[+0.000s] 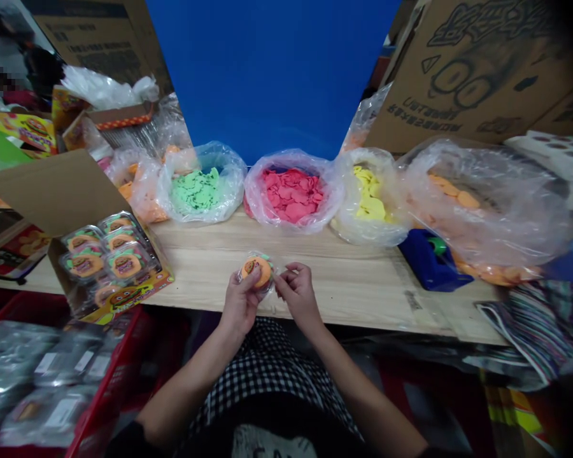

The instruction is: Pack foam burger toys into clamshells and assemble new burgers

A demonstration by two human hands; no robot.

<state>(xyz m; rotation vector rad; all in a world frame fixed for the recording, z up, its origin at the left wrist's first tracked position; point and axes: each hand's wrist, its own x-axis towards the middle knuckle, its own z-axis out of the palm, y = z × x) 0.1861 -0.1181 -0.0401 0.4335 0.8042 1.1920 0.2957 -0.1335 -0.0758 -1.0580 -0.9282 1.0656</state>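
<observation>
My left hand (pixel 241 299) holds a small clear plastic pack with an orange burger-shaped piece (pixel 263 272) and a printed burger label inside, its thumb pressed on the front. My right hand (pixel 300 294) pinches with thumb and forefinger at the pack's right edge; the other fingers are curled. Both hands are over the front edge of the wooden table (pixel 200 254). To the left, an open display carton (pixel 148 292) holds several similar clear packs (pixel 127 262).
Along the table's back stand plastic bags with green pieces (pixel 195 191), red pieces (pixel 293 194), yellow pieces (pixel 370 197) and orange pieces (pixel 458 194). A blue tape dispenser (pixel 423 264) sits right. Below left, a red crate (pixel 119 375) holds clear packs. Striped cloth (pixel 530 324) lies at right.
</observation>
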